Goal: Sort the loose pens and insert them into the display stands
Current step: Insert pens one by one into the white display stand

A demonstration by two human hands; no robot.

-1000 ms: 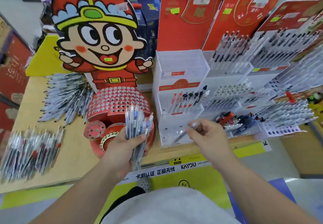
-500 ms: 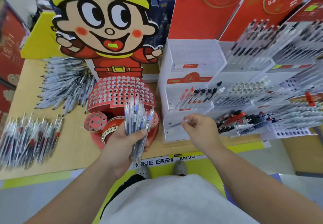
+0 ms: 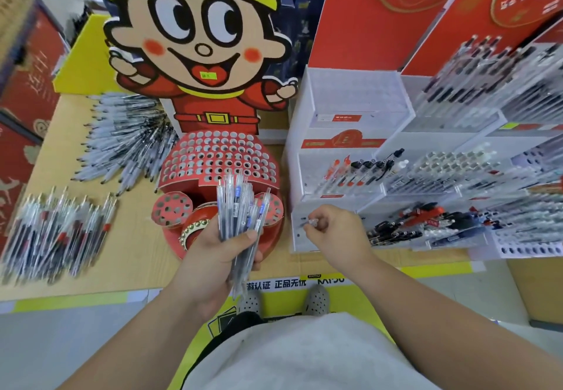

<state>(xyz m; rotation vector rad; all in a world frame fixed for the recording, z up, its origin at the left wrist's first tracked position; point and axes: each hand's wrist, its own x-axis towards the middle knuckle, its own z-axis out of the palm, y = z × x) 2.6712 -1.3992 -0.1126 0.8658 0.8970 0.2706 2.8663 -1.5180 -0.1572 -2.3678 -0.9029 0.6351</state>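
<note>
My left hand grips a bundle of clear pens upright in front of the red cartoon display stand, whose dome is full of round holes. My right hand pinches a single clear pen at the lowest tier of the white tiered display stand. That stand's middle tier holds a short row of red and black pens. The pen's tip is hidden against the tier.
Two piles of loose pens lie on the wooden table: clear ones with black tips at the back left, red-and-black ones at the front left. More filled white stands crowd the right. My shoes show below the table edge.
The view has tilted down and closer to the stands. My right hand has moved the single pen slightly left and lower, against the white stand's bottom tier. The left hand holds the bundle as before.
</note>
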